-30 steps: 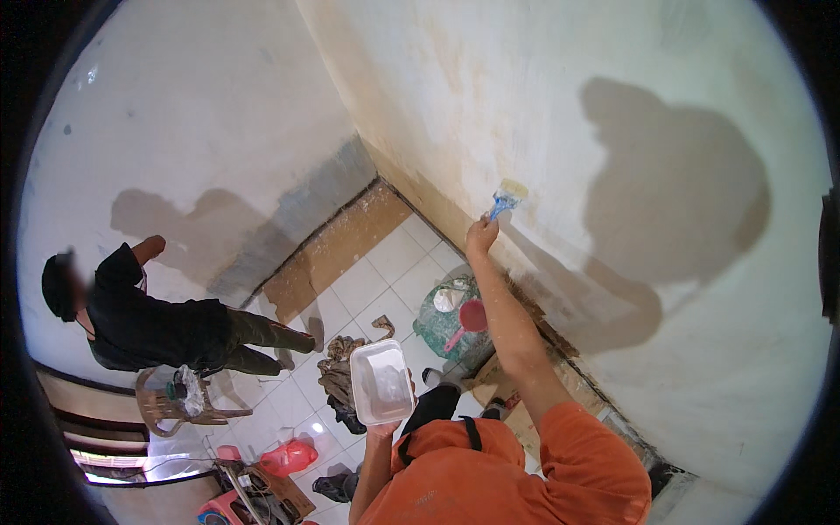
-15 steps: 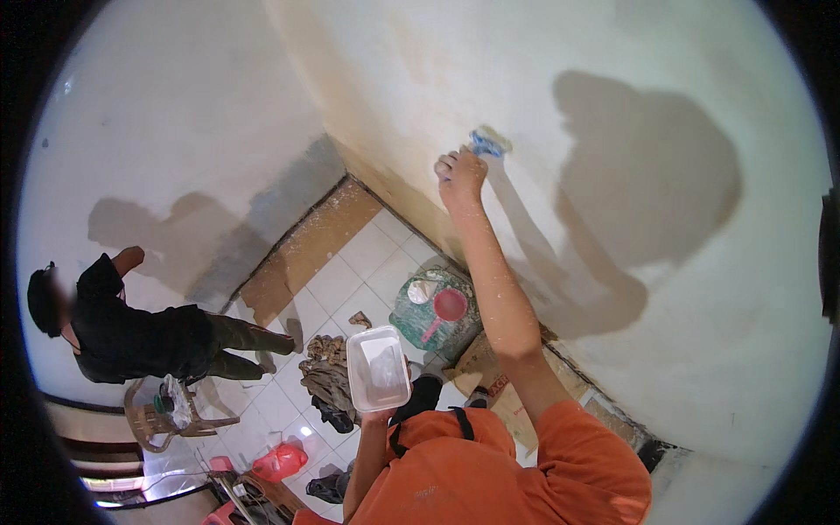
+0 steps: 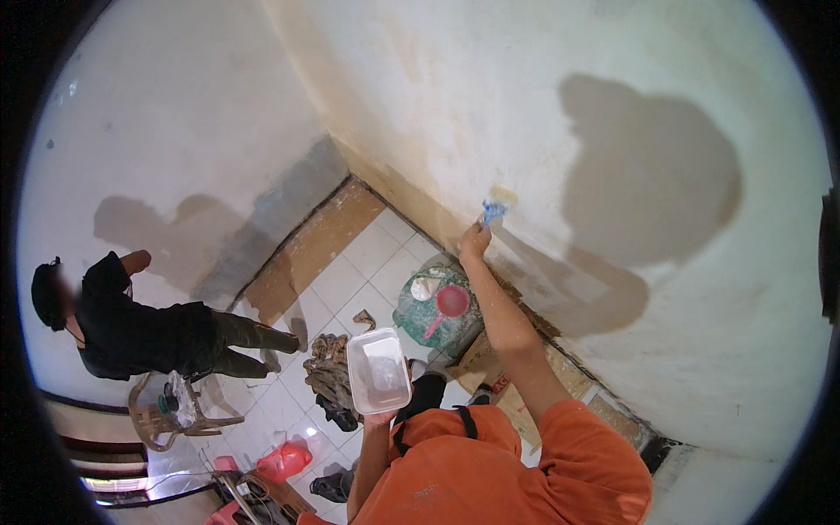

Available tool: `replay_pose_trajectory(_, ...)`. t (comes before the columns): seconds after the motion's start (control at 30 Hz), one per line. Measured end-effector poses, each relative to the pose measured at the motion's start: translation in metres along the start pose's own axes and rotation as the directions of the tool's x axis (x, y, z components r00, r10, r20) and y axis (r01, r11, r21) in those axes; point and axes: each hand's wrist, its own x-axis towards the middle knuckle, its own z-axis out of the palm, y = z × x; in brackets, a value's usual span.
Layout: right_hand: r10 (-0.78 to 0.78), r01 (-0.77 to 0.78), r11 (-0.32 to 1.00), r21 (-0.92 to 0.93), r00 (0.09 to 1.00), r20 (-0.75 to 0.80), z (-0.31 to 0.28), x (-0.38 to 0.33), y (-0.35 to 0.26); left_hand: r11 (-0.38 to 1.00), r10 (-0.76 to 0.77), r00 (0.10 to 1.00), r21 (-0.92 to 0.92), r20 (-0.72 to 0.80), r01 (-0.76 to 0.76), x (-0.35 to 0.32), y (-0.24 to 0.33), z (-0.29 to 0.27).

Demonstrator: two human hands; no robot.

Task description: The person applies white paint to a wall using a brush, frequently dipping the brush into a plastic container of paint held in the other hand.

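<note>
My right hand is closed around the handle of a paintbrush. The brush has blue on it and pale bristles that meet the whitish wall. Low in front of my body, my left hand grips the near end of a white rectangular plastic tub from below, so most of its fingers are hidden. A little whitish stuff shows inside the tub, which is tipped with its mouth towards me.
At the left a person in dark clothes faces the other wall, beside a brown plastic chair. Below the brush stands a green-covered bundle bearing a pink dipper. Crumpled cloths and a red bag lie on the tiles.
My right hand has brought the paintbrush down along the wall and slightly to the right. The brush now points more upright. My left hand and the tub stay nearly in place.
</note>
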Motion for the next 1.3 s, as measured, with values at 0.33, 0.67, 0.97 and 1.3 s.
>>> replay_pose_trajectory(0.33,0.358,-0.622,0.321,0.714,0.778,0.516,-0.053,0.007,-0.112,0.998,0.019,0.999,-0.052,0.042,-0.017,-0.023,-0.009,-0.006)
replay_pose_trajectory(0.67,-0.131,-0.262,0.654,0.710,0.885,0.447,-0.096,-0.052,-0.282,0.999,-0.042,0.991,0.032,0.126,0.039,-0.006,-0.051,-0.024)
replay_pose_trajectory(0.97,-0.330,0.322,0.939,-0.121,0.943,-0.052,-0.114,0.030,0.041,0.996,0.083,0.996,-0.012,-0.025,-0.084,-0.034,-0.085,-0.081)
replay_pose_trajectory(1.3,0.243,-0.584,0.584,0.564,0.789,0.565,-0.150,0.040,-0.054,0.997,0.066,0.996,0.025,0.067,-0.067,-0.058,-0.095,-0.076)
